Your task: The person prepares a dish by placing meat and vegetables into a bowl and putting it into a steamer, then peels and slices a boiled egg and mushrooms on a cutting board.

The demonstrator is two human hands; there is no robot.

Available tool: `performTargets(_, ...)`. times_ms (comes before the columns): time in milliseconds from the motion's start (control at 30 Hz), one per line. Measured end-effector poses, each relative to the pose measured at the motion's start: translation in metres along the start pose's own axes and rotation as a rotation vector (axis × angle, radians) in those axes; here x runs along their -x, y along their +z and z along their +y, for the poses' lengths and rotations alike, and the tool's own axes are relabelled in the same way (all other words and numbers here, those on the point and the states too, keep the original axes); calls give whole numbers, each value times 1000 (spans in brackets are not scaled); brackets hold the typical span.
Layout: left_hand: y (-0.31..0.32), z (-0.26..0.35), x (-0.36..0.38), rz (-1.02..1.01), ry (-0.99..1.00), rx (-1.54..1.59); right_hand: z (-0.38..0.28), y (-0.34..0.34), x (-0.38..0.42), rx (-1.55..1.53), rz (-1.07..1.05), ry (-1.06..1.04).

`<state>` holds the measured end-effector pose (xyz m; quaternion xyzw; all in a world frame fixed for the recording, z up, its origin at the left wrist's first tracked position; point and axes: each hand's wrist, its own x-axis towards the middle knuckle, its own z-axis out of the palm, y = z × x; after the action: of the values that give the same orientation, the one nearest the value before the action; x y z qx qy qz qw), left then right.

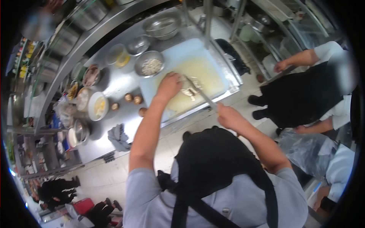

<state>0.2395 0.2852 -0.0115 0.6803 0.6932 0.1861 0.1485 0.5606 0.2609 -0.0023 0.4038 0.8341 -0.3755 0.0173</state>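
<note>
My right hand (230,117) is closed around the handle of a kitchen knife (205,98), its blade slanting across the cutting board (210,57). Pale mushroom slices (189,91) lie beside and under the blade. My left hand (170,86) rests on the board left of the blade, fingers bent together over a mushroom mostly hidden by them. Just beyond that hand stands a metal bowl (159,56) with chopped pale pieces (151,67) in it. Several whole brown mushrooms (137,99) sit on the steel counter, left of the board.
A white bowl (92,107) with pale yellow pieces, a clear tub (112,57) and a large metal bowl (161,22) stand on the counter. A grey cloth (118,137) lies near its edge. At right stands another person in a black apron (300,95).
</note>
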Motion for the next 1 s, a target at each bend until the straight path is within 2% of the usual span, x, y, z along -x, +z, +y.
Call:
performTargets(67,2,1,3,98,148,-22,-18,-3,-4,-32,-31,25)
performTargets(100,0,-4,7,89,151,-23,-19,-10,0,-15,-40,101)
performTargets(167,4,-2,2,92,196,28,-9,-5,5,-12,13,109)
performTargets(233,-2,14,7,103,237,59,-12,-7,2,-37,-33,99)
performTargets(300,-6,22,15,16,465,11,-19,-10,5,-66,-37,105)
performTargets(433,1,26,19,-35,444,60,-29,-18,4,-8,-50,132)
performTargets(500,-3,26,29,75,393,115,-29,-14,4,8,-53,135)
performTargets(600,-13,42,53,128,287,113,-25,-11,4,73,-33,122)
performTargets(667,3,33,58,118,331,89,-26,-9,7,73,13,40)
performTargets(1000,17,39,55,139,350,59,-38,-16,12,247,-9,69)
